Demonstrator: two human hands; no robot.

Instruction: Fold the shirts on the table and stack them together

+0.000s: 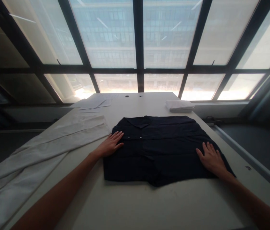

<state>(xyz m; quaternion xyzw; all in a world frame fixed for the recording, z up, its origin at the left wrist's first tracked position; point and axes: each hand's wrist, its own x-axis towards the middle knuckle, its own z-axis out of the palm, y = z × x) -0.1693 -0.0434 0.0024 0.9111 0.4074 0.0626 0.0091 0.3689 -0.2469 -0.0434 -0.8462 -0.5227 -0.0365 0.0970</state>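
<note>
A dark navy shirt (160, 145) lies folded flat on the white table (149, 204), collar and small white buttons toward the far side. My left hand (109, 145) rests flat on the shirt's left edge, fingers stretched out and together. My right hand (212, 158) lies flat on the shirt's right side, fingers spread. Neither hand holds anything.
A long white cloth (44, 153) is spread along the table's left side and hangs off the near left. A stack of folded white fabric (180, 105) sits at the far right corner. White sheets (93, 103) lie at the far left. Large windows stand behind the table.
</note>
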